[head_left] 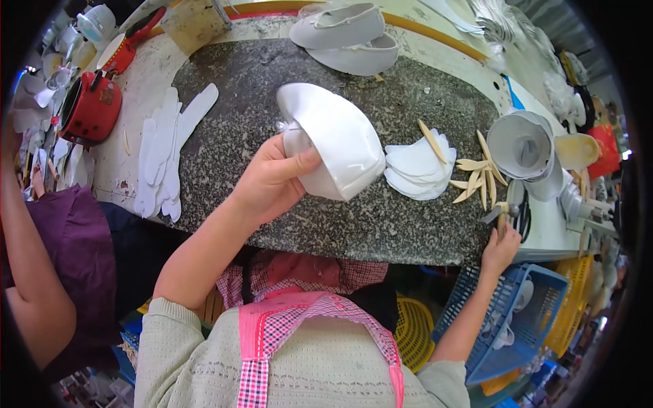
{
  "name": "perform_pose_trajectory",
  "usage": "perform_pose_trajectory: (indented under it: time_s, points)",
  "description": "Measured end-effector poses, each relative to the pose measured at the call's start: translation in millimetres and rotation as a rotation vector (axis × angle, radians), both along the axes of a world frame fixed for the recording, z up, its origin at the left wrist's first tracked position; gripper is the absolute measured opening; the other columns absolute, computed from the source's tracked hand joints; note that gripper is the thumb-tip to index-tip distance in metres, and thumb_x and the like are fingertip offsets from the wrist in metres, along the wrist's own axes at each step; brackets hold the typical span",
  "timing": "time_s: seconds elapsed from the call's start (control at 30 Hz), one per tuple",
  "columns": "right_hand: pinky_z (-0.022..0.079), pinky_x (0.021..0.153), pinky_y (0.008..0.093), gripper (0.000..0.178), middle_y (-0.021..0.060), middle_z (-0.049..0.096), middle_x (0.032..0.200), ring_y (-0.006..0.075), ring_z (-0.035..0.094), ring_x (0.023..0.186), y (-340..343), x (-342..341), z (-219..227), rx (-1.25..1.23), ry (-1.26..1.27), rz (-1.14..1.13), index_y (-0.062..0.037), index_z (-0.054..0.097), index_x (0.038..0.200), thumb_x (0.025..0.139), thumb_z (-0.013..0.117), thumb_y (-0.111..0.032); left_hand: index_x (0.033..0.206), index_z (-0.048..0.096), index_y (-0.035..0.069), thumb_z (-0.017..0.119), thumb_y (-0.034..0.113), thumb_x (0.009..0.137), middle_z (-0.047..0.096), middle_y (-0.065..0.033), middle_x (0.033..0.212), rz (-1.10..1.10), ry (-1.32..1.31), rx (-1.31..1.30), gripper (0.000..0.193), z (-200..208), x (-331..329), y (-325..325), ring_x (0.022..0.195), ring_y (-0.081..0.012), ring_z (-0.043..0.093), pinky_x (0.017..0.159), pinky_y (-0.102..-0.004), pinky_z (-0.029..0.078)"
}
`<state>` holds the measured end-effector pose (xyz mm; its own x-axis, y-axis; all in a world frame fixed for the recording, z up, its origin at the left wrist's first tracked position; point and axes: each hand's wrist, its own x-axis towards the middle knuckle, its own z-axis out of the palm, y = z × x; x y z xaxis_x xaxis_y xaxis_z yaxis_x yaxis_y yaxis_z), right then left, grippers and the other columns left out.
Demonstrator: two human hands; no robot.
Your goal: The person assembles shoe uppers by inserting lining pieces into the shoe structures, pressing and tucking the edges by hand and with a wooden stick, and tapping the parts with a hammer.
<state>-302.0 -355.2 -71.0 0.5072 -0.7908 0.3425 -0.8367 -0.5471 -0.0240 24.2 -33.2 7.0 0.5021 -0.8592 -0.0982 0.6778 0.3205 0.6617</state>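
Note:
My left hand is closed around a glossy white shoe upper, lifted above the dark speckled slab. The thumb lies along its opening; the fingers behind are partly hidden. At the slab's right front edge, my right hand grips the wooden handle of a hammer. Just beyond that hand lie loose tan, pointed strips. Between them and the shoe upper is a fanned stack of white rounded pieces, with one tan strip on top.
Long white insole-shaped pieces overlap at the left. A pair of white shoes stands at the far edge. A red pot is far left, near a co-worker's arm. White round containers stand right; a blue basket sits below.

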Motion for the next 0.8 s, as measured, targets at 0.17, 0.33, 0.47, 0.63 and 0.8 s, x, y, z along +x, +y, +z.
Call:
perform_pose_trajectory:
  time_s: [0.17, 0.33, 0.47, 0.63, 0.8]
  points:
    - [0.037, 0.094, 0.0350, 0.041, 0.0130, 0.056, 0.109, 0.0240, 0.052, 0.104, 91.0, 105.0, 61.2, 0.651, -0.886, 0.560, 0.0015, 0.058, 0.110, 0.081, 0.065, -0.028, 0.123, 0.046, -0.001, 0.063, 0.014, 0.084, 0.057, -0.0121, 0.117, -0.086, 0.072, -0.055, 0.044, 5.6, -15.4, -18.7, 0.108, -0.0232, 0.057, 0.095, -0.0403, 0.045]
    - [0.040, 0.087, 0.0324, 0.036, 0.0031, 0.061, 0.097, 0.0153, 0.054, 0.097, 145.3, 176.4, 95.1, 1.930, -0.832, 0.763, 0.0013, 0.062, 0.099, 0.074, 0.072, -0.022, 0.119, 0.049, -0.004, 0.065, 0.008, 0.080, 0.059, -0.0120, 0.113, -0.272, -0.007, 0.064, 0.043, 6.8, -1.2, -15.2, 0.103, -0.0213, 0.058, 0.089, -0.0370, 0.047]
    - [0.025, 0.093, 0.0465, 0.020, 0.0001, 0.053, 0.075, 0.0174, 0.054, 0.084, 152.8, 189.8, 80.2, 0.568, -0.543, 1.287, -0.0122, 0.063, 0.077, 0.062, 0.075, -0.020, 0.091, 0.067, -0.001, 0.070, 0.001, 0.069, 0.068, -0.0040, 0.087, -0.581, -0.841, 0.361, 0.023, 13.4, 68.6, -4.4, 0.081, -0.0097, 0.061, 0.077, -0.0261, 0.048]
    - [0.027, 0.093, 0.0500, 0.020, -0.0001, 0.063, 0.090, 0.0201, 0.058, 0.094, 158.0, 202.9, 3.3, 0.137, -0.315, 1.236, -0.0133, 0.065, 0.085, 0.067, 0.072, -0.021, 0.077, 0.070, 0.007, 0.064, 0.010, 0.073, 0.069, -0.0056, 0.082, -0.632, -1.247, 0.535, 0.008, -24.5, 81.7, -8.2, 0.085, -0.0199, 0.065, 0.084, -0.0328, 0.043]
    - [0.040, 0.084, 0.0370, 0.028, 0.0099, 0.063, 0.100, 0.0292, 0.056, 0.096, 92.6, 187.8, 34.3, 0.345, -0.641, 0.767, -0.0057, 0.063, 0.099, 0.072, 0.068, -0.012, 0.086, 0.070, 0.010, 0.068, 0.008, 0.069, 0.068, -0.0049, 0.090, -0.573, -1.523, 0.213, 0.017, -30.4, 82.2, 12.0, 0.089, -0.0183, 0.064, 0.083, -0.0320, 0.045]
